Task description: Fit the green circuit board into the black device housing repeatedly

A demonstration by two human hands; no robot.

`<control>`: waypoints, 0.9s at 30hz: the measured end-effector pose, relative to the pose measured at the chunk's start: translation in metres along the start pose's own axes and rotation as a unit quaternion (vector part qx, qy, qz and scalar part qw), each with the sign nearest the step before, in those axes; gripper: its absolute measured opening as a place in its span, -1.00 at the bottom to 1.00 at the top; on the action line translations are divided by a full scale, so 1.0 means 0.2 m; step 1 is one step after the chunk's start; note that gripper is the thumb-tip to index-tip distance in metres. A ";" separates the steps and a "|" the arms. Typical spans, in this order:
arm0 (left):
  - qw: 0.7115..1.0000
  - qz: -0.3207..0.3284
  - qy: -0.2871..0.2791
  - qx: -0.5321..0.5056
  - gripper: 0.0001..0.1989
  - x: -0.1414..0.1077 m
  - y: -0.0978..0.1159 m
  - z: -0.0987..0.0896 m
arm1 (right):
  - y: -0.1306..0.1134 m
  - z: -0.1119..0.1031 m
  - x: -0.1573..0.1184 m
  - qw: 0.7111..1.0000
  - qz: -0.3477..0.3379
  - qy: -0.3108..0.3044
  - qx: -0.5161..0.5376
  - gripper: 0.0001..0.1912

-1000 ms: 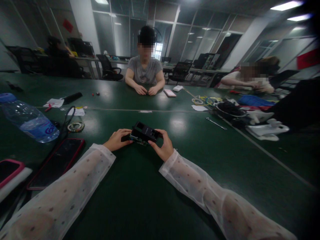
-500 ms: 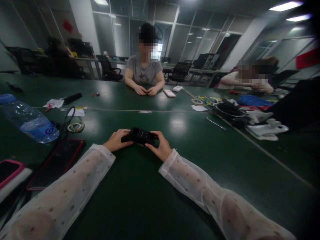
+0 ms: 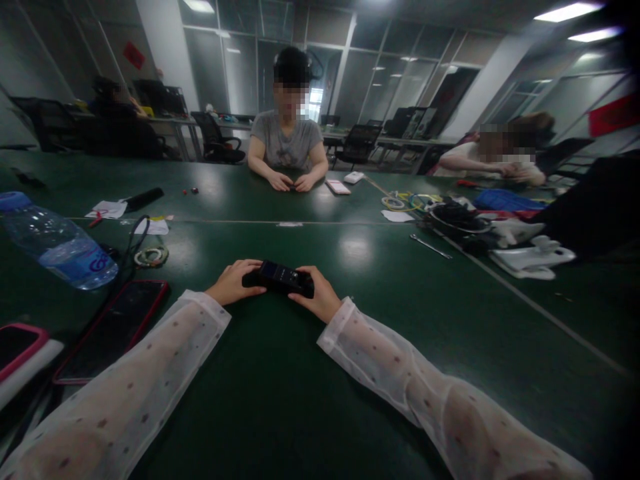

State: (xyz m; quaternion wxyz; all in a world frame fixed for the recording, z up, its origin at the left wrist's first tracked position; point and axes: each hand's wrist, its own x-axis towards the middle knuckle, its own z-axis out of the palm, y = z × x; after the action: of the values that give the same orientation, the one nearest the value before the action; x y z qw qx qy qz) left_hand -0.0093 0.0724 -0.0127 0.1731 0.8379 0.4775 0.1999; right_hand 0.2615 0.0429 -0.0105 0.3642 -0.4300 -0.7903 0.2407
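Note:
A small black box-shaped device (image 3: 280,275) is held between my two hands over the green table (image 3: 270,373). Its upper face bears a dark panel and a few small pale marks; I cannot make out its exact kind. My left hand (image 3: 235,281) grips the left end, thumb in front and fingers behind. On the right end, my right hand (image 3: 320,293) is closed in the same way. White sheer sleeves with dark dots cover both forearms.
To the left are a water bottle (image 3: 65,243), a red-edged phone (image 3: 117,327), a pink-cased phone (image 3: 20,347) and a bracelet-like ring (image 3: 151,256). A wrench (image 3: 431,247) lies right, before a pile of cables (image 3: 455,217) and a white plastic part (image 3: 535,257). A person (image 3: 287,140) sits opposite.
The black device has tilted in my hands, so its panel and marks show differently and its open-looking recesses are less visible. Both hands stay in nearly the same place.

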 end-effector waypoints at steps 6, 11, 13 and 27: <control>1.000 -0.007 0.001 0.000 -0.40 0.00 0.00 0.00 | -0.02 -0.01 0.00 0.999 -0.035 -0.004 0.002 -0.46; 1.000 -0.004 0.005 -0.007 -0.42 0.00 0.01 0.00 | -0.02 -0.01 0.00 0.999 -0.031 -0.007 0.012 -0.46; 1.000 -0.002 0.010 -0.006 -0.44 0.00 0.02 -0.01 | -0.02 -0.01 0.00 0.999 -0.031 -0.006 0.019 -0.46; 1.000 0.012 0.014 -0.013 -0.44 0.00 0.02 -0.01 | -0.01 -0.01 0.00 0.997 -0.012 -0.010 0.078 -0.47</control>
State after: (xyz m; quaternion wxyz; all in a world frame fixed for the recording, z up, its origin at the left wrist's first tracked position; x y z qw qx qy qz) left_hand -0.0068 0.0700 -0.0093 0.1748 0.8384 0.4673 0.2194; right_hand 0.2627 0.0417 -0.0080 0.3914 -0.3885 -0.7779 0.3014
